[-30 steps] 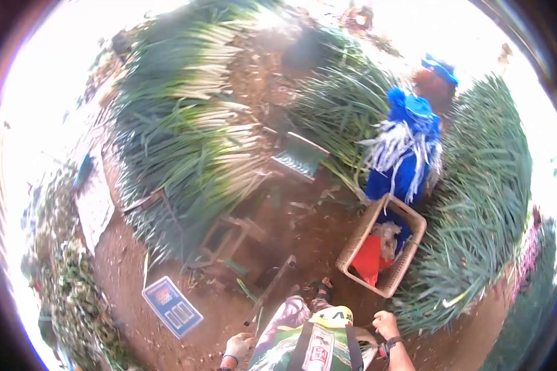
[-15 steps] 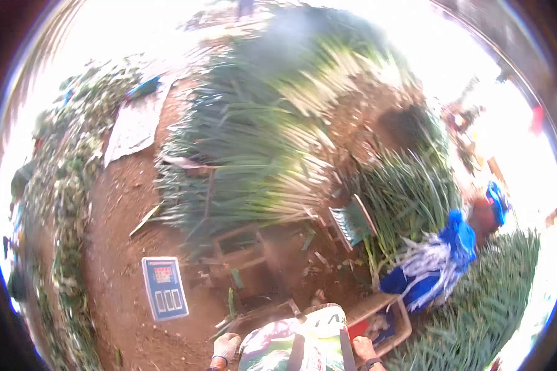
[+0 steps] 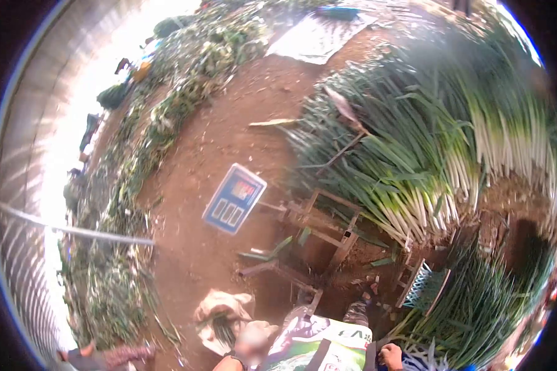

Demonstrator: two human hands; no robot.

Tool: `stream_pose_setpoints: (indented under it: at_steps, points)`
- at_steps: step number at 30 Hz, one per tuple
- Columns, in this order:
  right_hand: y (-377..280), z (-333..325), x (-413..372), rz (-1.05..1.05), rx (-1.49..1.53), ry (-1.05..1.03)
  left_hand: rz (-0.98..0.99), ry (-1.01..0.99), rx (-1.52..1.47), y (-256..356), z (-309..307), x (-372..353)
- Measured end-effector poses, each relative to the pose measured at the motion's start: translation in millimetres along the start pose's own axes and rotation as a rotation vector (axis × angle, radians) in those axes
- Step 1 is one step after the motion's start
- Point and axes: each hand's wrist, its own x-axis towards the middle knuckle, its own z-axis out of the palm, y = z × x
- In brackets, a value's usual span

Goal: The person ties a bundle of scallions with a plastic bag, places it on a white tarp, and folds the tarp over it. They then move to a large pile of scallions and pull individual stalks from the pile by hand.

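Observation:
My left hand is smeared at the bottom edge, left of my printed apron; its fingers do not show clearly. A dark band circles that wrist. Just beyond it is a beige sack-like cloth bundle with some green in its fold. My right hand hangs at the apron's other side, fingers curled in, with nothing showing in them. Ahead stands a blue and white scale display panel on a post, joined to a low wooden frame.
Long green onions lie in a big heap at right, with more leaves nearer. A small green seat stands between. Loose greens cover the left; a white sheet lies far off. Another person's arm shows lower left.
My view has swung left, so the display panel and onion heap moved right in view. The cloth bundle came into sight; the blue-clad person and crate at right left the view.

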Motion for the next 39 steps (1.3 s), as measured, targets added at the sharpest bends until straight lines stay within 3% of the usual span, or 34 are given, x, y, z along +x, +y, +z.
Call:
stream_pose_setpoints:
  at_steps: [1,3,4,7,10,12,17,20,21,22,23,24,25,26,27,28,30,31,32,34,35,39]
  points:
    - [31,-3,19,0.459,0.331,-0.044,-0.155,0.015,-0.195,13,7,-6]
    - [2,-45,40,0.466,0.176,-0.087,-0.450,0.042,-0.588,35,23,-13]
    - [-6,-61,49,0.481,0.082,-0.123,-0.498,0.046,-0.668,42,34,-14]
    - [-1,-78,83,0.042,-0.231,-0.035,-0.586,0.056,-0.849,49,71,-20]
    - [-46,-91,111,0.248,-0.119,-0.096,-0.573,0.092,-0.906,52,91,-19]
    - [-101,-92,127,0.131,-0.212,-0.157,-0.600,0.113,-0.992,47,102,-13]
    - [-119,-79,190,-0.207,-0.428,-0.206,-0.720,0.200,-1.154,47,124,-10]
    - [-169,-84,230,0.045,-0.386,-0.355,-0.728,0.286,-1.200,55,157,-6]
    - [-196,-87,242,0.042,-0.438,-0.392,-0.741,0.289,-1.217,62,164,-5]
    - [-159,-94,271,-0.298,-0.525,-0.451,-0.745,0.291,-1.236,70,168,2]
    - [-194,-97,282,-0.021,-0.418,-0.440,-0.786,0.282,-1.373,80,164,7]
    - [-205,-102,302,-0.303,-0.439,-0.484,-0.888,0.373,-1.623,98,160,14]
    - [-218,-111,318,-0.081,-0.465,-0.434,-0.969,0.368,-1.665,115,154,19]
    - [-206,-115,347,-0.088,-0.596,-0.430,-1.059,0.364,-1.701,130,132,21]
    - [-218,-127,369,-0.052,-0.545,-0.484,-1.074,0.359,-1.703,144,135,29]
    - [-224,-134,388,-0.181,-0.509,-0.404,-1.091,0.360,-1.706,160,144,35]
    - [-236,-154,432,-0.106,-0.418,-0.405,-0.959,0.364,-1.548,185,182,50]
    - [-274,-160,440,0.113,-0.308,-0.380,-0.949,0.347,-1.506,197,167,55]
    - [-257,-165,471,-0.038,-0.432,-0.300,-0.936,0.336,-1.465,204,127,62]
    - [-254,-184,520,0.066,-0.262,-0.298,-0.893,0.306,-1.457,210,91,74]
    - [-312,-187,511,0.130,-0.168,-0.255,-0.869,0.297,-1.454,211,78,80]
    - [-357,-202,563,0.046,-0.103,-0.160,-0.834,0.328,-1.589,202,58,101]
